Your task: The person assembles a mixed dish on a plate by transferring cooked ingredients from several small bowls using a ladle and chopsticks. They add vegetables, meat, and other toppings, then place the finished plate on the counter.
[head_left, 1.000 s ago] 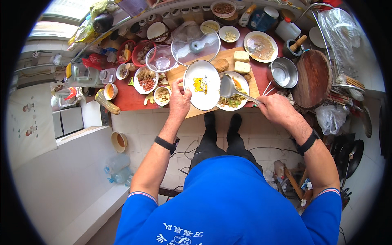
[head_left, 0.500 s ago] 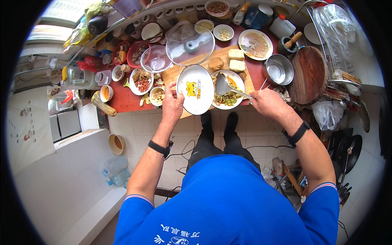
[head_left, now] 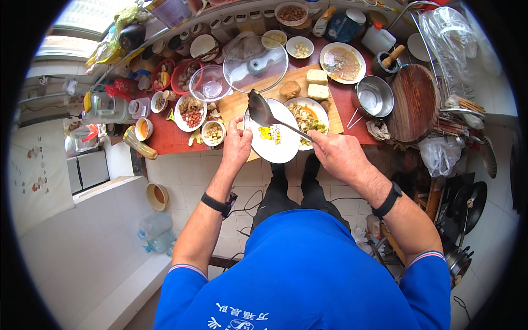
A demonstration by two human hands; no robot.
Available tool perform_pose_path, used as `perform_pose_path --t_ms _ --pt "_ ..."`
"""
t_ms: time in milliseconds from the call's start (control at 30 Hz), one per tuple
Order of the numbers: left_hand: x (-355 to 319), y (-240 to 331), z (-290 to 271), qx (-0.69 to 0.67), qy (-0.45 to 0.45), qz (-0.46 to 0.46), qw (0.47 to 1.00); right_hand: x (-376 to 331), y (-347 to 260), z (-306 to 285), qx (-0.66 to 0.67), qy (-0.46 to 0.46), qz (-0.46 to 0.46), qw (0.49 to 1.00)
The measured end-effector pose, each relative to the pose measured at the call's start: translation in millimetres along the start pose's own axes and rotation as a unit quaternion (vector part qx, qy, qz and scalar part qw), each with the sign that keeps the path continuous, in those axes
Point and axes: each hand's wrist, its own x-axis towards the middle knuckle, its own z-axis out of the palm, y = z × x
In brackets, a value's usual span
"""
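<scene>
My left hand (head_left: 237, 144) grips the left rim of a white plate (head_left: 275, 149) with a yellow cartoon print, holding it over the board's near edge. My right hand (head_left: 341, 157) is closed round the handle of a metal wok spatula (head_left: 259, 108). The spatula's dark head is over the plate's upper left part, with a bit of food at its tip; I cannot tell whether it touches the plate. Partly behind the held plate and spatula handle is a dish (head_left: 324, 102) of chopped green and brown food (head_left: 304, 116).
A wooden board (head_left: 236, 100) carries tofu blocks (head_left: 317, 83) and a brown lump (head_left: 290, 89). Around it stand a glass lid (head_left: 242, 55), a bowl of peanuts (head_left: 191, 111), a plate of brothy food (head_left: 342, 61), a metal pot (head_left: 375, 96) and a round wooden board (head_left: 416, 103).
My right hand has moved left, carrying the spatula from the food dish to above the white plate. The plate has shifted slightly right and down, covering more of the dish.
</scene>
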Motion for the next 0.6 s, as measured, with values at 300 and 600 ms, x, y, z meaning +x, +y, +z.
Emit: perform_pose_path --t_ms 300,600 --pt "-10 4 2 0.017 -0.009 -0.024 1.0 -17 24 17 -0.028 -0.016 0.12 0.992" --pt "-23 6 -1 0.044 -0.025 -0.031 0.998 -37 0 35 0.088 0.01 0.137 0.987"
